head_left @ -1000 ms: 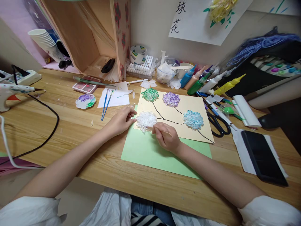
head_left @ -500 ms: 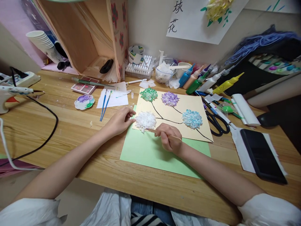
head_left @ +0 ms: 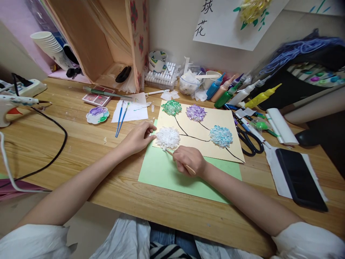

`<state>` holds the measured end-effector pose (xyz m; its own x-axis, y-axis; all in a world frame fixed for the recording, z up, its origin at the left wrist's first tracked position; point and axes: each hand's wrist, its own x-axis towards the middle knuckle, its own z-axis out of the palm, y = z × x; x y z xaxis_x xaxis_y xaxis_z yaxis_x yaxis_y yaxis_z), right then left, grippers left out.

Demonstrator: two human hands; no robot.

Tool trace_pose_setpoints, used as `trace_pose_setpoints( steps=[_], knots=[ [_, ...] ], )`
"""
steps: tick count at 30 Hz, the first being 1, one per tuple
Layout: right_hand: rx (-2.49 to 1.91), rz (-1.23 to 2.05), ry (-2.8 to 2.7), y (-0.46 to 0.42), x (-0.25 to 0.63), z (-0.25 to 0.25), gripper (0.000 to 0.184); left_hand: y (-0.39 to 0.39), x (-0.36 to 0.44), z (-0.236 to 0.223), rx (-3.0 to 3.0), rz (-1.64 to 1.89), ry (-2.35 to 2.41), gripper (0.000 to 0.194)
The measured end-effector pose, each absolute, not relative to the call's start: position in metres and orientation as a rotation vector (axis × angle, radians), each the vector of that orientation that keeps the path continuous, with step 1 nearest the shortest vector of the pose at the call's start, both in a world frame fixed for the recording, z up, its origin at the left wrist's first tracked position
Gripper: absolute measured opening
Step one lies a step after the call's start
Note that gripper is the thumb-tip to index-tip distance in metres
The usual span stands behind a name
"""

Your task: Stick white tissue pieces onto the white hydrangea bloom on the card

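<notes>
My right hand (head_left: 190, 161) is closed around a thin wooden stick (head_left: 191, 169), whose far tip meets the lower edge of a white paper-tuft flower (head_left: 167, 137). Beside that flower, my left hand (head_left: 140, 136) has curled fingers, with the thumb pressing at the left edge of a cream card (head_left: 194, 153). Green (head_left: 171, 107), purple (head_left: 196, 113) and light-blue (head_left: 221, 136) tuft flowers are on the same card, joined by black drawn stems. Under the card lies a light-green sheet (head_left: 188, 183).
Two paintbrushes (head_left: 122, 120) rest on white paper, near a flower-shaped palette (head_left: 97, 115). Paint bottles (head_left: 226, 96) and a tub of white scraps (head_left: 189, 83) line the back. Black scissors (head_left: 250, 142) and a phone (head_left: 300, 180) lie right; a glue gun (head_left: 16, 104) lies left.
My right hand has shifted slightly left and tilted the stick more steeply, its tip now at the white flower's lower edge. My left hand stays at the card's edge.
</notes>
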<state>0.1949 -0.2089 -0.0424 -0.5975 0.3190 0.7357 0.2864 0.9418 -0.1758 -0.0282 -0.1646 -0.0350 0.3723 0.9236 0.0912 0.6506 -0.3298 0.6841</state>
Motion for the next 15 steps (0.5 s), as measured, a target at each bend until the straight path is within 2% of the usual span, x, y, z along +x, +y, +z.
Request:
trace_pose_setpoints(
  steps=[10, 15],
  knots=[
    [-0.500, 0.056, -2.229, -0.2060, 0.1933, -0.0444, 0.025, -0.1646, -0.0286, -0.0369, 2.097, 0.660, 1.344, 0.018],
    [-0.573, 0.089, -2.166, -0.2057, 0.1910, -0.0437, 0.018, -0.1648, -0.0288, -0.0371, 2.094, 0.652, 1.344, 0.019]
  ],
)
